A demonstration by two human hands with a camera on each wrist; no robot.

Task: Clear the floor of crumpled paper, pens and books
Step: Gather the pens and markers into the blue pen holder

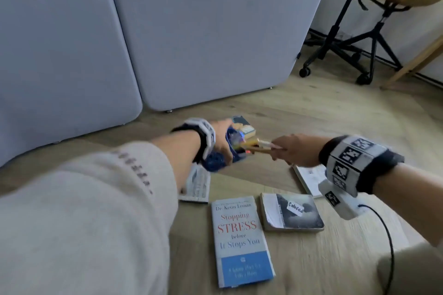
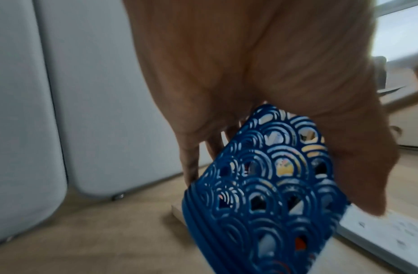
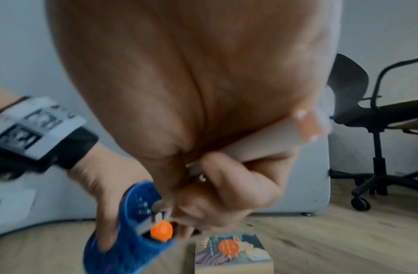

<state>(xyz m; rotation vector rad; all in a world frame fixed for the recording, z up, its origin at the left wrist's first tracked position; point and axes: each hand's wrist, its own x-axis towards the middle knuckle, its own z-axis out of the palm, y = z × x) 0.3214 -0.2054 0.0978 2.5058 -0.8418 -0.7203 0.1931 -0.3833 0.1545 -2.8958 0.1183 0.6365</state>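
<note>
My left hand (image 1: pixel 224 141) grips a blue pierced pen holder (image 1: pixel 231 148), tilted with its mouth toward the right. My right hand (image 1: pixel 285 148) grips a bundle of pens (image 1: pixel 254 147) whose front ends sit in the holder's mouth; an orange-capped pen (image 3: pixel 161 231) shows there. Books lie on the wooden floor: a white and blue "Stopping Stress" book (image 1: pixel 242 239), a dark-covered book (image 1: pixel 292 213), a white book (image 1: pixel 309 179) under my right wrist, another book (image 1: pixel 197 184) under my left forearm, and an illustrated paperback (image 1: pixel 243 126) just beyond the holder.
Grey partition panels (image 1: pixel 191 31) stand close behind the hands. A black office chair on castors (image 1: pixel 359 38) and a wooden table leg (image 1: pixel 412 62) are at the back right. A black cable (image 1: pixel 389 246) hangs from my right wrist.
</note>
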